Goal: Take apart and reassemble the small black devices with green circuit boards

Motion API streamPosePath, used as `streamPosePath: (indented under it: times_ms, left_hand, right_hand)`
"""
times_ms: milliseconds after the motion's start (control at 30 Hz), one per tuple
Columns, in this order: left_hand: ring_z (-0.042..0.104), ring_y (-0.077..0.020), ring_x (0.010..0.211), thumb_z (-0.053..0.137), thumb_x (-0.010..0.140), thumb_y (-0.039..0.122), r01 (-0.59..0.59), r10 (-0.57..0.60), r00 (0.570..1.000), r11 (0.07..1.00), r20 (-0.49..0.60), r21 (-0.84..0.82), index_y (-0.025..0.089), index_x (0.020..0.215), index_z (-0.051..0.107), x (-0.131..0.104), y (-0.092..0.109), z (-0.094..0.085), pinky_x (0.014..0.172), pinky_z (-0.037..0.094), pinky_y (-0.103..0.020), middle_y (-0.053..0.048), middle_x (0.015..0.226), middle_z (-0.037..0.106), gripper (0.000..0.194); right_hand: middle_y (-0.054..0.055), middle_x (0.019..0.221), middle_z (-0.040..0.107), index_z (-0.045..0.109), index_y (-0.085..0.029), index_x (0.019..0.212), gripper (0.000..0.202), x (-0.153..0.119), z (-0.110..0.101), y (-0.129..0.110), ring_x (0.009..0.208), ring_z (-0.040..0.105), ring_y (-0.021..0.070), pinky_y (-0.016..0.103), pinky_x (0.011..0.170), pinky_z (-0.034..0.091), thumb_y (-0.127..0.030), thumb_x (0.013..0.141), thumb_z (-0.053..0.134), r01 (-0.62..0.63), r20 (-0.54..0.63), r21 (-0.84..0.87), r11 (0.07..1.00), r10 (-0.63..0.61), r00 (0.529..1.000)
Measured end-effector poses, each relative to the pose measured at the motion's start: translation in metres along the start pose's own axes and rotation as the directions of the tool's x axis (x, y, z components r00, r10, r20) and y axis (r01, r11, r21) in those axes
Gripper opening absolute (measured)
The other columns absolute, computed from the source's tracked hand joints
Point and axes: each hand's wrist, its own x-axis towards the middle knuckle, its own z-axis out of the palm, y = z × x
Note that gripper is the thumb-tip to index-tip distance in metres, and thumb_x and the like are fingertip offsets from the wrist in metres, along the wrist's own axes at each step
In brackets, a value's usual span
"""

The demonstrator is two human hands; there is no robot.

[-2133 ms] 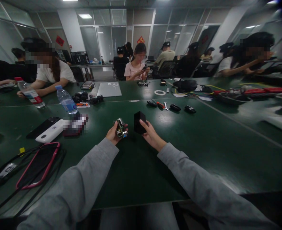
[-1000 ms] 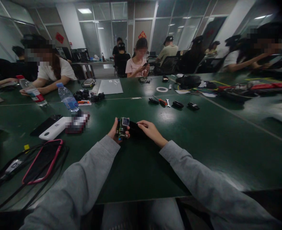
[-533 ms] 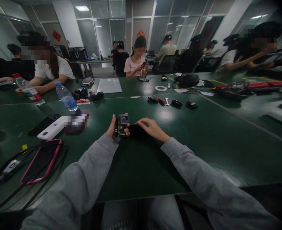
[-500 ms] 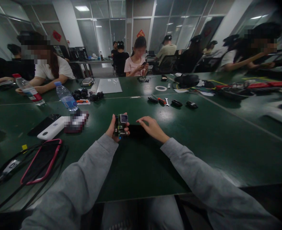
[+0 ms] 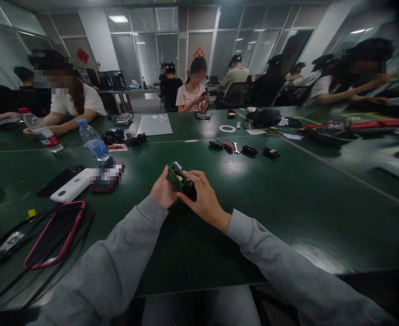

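Observation:
A small green circuit board [image 5: 175, 177] with parts mounted on it is held tilted above the table, between both hands. My left hand [image 5: 163, 189] grips its left side, the thumb near its upper corner. My right hand [image 5: 204, 197] closes round the board's right end, where a dark rounded part shows; my fingers hide some of it. Beyond the hands on the table lie an orange-and-black screwdriver [image 5: 228, 146], a small wrench [image 5: 236, 148] and black oblong pieces [image 5: 249, 150].
Left on the green table [image 5: 287, 208] are a pink-framed phone [image 5: 55, 235] with cables, a white power bank [image 5: 72, 184] and a water bottle [image 5: 94, 142]. Farther back lie a laptop [image 5: 154, 125] and a white ring [image 5: 227, 129]. Several people sit around.
My right hand has moved left and taken hold of the board's right end. The board has turned and tilted, so its small screen no longer faces me.

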Motion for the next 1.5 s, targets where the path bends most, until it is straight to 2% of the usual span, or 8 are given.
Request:
streamPosePath:
  times_ms: [133,267,433,567,900,1033,1367,1500]
  left_hand:
    - [0.063,-0.0136,0.085,0.044,0.089,0.037,-0.041,0.042,0.999,0.998,-0.014,0.047,0.022,0.121,0.049,0.001,-0.005,-0.003,0.078,0.047,-0.026,-0.004,0.097,0.065,0.036]
    - [0.063,-0.0123,0.085,0.057,0.082,0.03,-0.097,0.099,0.995,0.983,-0.008,0.155,0.034,0.137,0.028,0.003,-0.008,-0.008,0.084,0.045,-0.028,-0.003,0.104,0.063,0.062]
    - [0.062,-0.0141,0.099,0.065,0.075,0.017,-0.12,0.116,0.993,0.946,0.032,0.301,0.04,0.141,0.014,0.002,-0.009,-0.01,0.098,0.036,-0.035,-0.003,0.111,0.063,0.087]
    - [0.061,-0.0164,0.103,0.068,0.074,0.018,-0.143,0.163,0.987,0.91,-0.018,0.39,0.038,0.141,0.015,0.002,-0.009,-0.01,0.101,0.032,-0.039,-0.005,0.114,0.063,0.088]
    - [0.063,-0.0164,0.091,0.076,0.064,0.026,-0.243,0.323,0.936,0.881,-0.14,0.407,0.022,0.118,0.052,0.015,-0.006,-0.025,0.091,0.044,-0.039,-0.006,0.105,0.063,0.059]
    - [0.062,-0.0142,0.083,0.08,0.056,0.027,-0.304,0.417,0.895,0.832,-0.161,0.464,0.015,0.098,0.064,0.017,-0.006,-0.027,0.085,0.047,-0.034,-0.005,0.094,0.066,0.046]
    - [0.062,-0.019,0.088,0.08,0.054,0.031,-0.361,0.501,0.865,0.65,-0.02,0.668,0.014,0.098,0.065,0.011,-0.007,-0.019,0.086,0.047,-0.037,-0.008,0.097,0.068,0.049]
    - [0.062,-0.0215,0.094,0.079,0.055,0.032,-0.373,0.495,0.868,0.603,0.036,0.705,0.016,0.103,0.063,0.01,-0.01,-0.019,0.091,0.045,-0.04,-0.008,0.102,0.067,0.053]
  right_hand:
    - [0.008,0.12,0.046,0.04,-0.023,0.128,0.049,0.004,0.001,0.013,0.111,0.046,0.022,0.04,0.097,0.042,-0.029,0.084,0.059,-0.062,-0.029,0.088,0.994,0.065,0.997]
    - [0.007,0.112,0.052,0.044,-0.021,0.123,0.044,0.008,0.0,0.025,0.105,0.05,0.0203,0.038,0.094,0.042,-0.031,0.083,0.059,-0.216,-0.042,0.348,0.912,0.245,0.969]
    - [0.004,0.109,0.056,0.046,-0.025,0.118,0.038,0.017,-0.014,0.031,0.097,0.054,0.0174,0.034,0.087,0.046,-0.033,0.082,0.056,-0.404,0.14,0.749,0.526,0.47,0.871]
    - [0.002,0.111,0.057,0.049,-0.025,0.114,0.036,0.024,-0.027,0.031,0.092,0.057,0.0162,0.033,0.085,0.048,-0.03,0.079,0.058,-0.434,0.269,0.866,0.249,0.5,0.823]
    - [0.003,0.111,0.057,0.049,-0.023,0.114,0.035,0.022,-0.026,0.029,0.095,0.057,0.0153,0.03,0.086,0.049,-0.022,0.08,0.055,-0.538,0.524,0.84,-0.078,0.38,0.763]
    - [0.004,0.115,0.054,0.047,-0.023,0.116,0.034,0.018,-0.023,0.027,0.094,0.058,0.0165,0.035,0.091,0.047,-0.032,0.085,0.055,-0.588,0.56,0.809,0.014,0.285,0.778]
    - [0.005,0.111,0.053,0.042,-0.025,0.124,0.05,0.017,-0.022,0.023,0.097,0.055,0.0172,0.034,0.088,0.047,-0.038,0.081,0.065,-0.385,0.311,0.588,0.711,0.241,0.919]
    - [0.005,0.114,0.053,0.049,-0.023,0.12,0.048,0.017,-0.019,0.027,0.109,0.05,0.0204,0.038,0.099,0.04,-0.036,0.078,0.068,-0.251,0.167,0.471,0.846,0.194,0.967]
